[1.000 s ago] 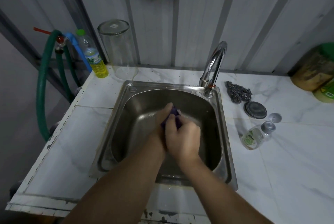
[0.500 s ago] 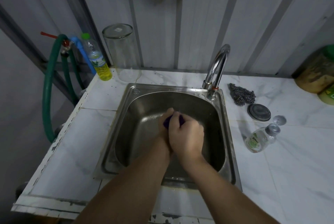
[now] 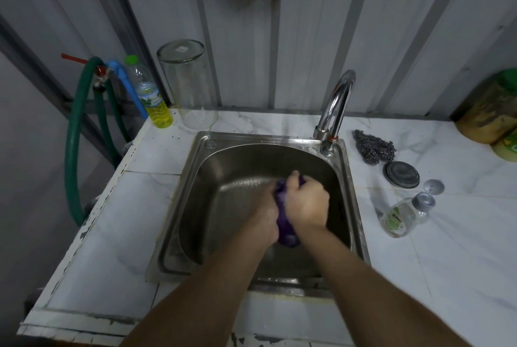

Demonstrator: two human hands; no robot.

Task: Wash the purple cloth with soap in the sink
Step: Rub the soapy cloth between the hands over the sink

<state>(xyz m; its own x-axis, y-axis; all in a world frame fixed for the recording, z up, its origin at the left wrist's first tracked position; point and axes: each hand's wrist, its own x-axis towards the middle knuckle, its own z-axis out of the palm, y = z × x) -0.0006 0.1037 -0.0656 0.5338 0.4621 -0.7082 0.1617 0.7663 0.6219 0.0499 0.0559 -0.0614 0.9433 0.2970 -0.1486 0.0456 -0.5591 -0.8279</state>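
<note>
A wet purple cloth (image 3: pixel 284 223) is bunched between both my hands over the steel sink (image 3: pixel 212 167). My left hand (image 3: pixel 264 215) presses it from the left and my right hand (image 3: pixel 307 204) grips it from the right. Most of the cloth is hidden by the fingers; a fold hangs out below the palms. A small clear soap bottle (image 3: pixel 400 216) lies on its side on the counter right of the sink. The chrome tap (image 3: pixel 335 106) stands at the sink's back right corner; no water stream shows.
Right of the sink lie a steel scourer (image 3: pixel 373 148), a round dark lid (image 3: pixel 401 174) and a small cap (image 3: pixel 433 187). At the back left stand a tall glass jar (image 3: pixel 187 86) and a bottle of yellow liquid (image 3: pixel 152 97). A green hose (image 3: pixel 74 145) hangs off the left edge.
Both hands have stayed on the cloth, working it between them; more of the purple cloth now shows below the palms. The camera has tilted, shifting the scene down in view.
</note>
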